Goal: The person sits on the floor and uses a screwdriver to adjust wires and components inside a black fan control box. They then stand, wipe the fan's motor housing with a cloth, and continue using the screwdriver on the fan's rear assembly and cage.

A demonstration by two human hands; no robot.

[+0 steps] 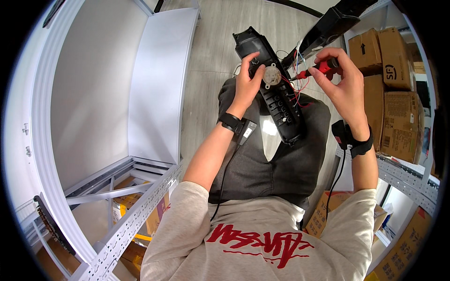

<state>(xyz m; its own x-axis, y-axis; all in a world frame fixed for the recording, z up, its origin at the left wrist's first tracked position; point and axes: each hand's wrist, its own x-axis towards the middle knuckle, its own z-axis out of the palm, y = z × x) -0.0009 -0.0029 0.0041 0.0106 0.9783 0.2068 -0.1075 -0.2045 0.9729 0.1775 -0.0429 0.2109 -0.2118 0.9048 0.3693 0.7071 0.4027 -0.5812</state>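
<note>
A long black plastic panel (286, 114) lies tilted across my legs, with a round pale metal part (272, 76) mounted on it and red, white and blue wires (300, 89) along its right side. My left hand (248, 82) grips the panel's upper left, thumb beside the round part. My right hand (340, 82) holds a red-and-black screwdriver (321, 69), its shaft pointing left into the wires near the panel. Above, a second black housing (328, 25) stands slanted, with wires running down from it. The screwdriver's tip is too small to make out clearly.
A white shelf board (159, 84) and metal rack frames (122, 220) are on my left. Cardboard boxes (396, 122) are stacked on a perforated rack (405, 171) to my right, more lie lower down. Pale plank floor (211, 56) shows ahead, beyond my knees.
</note>
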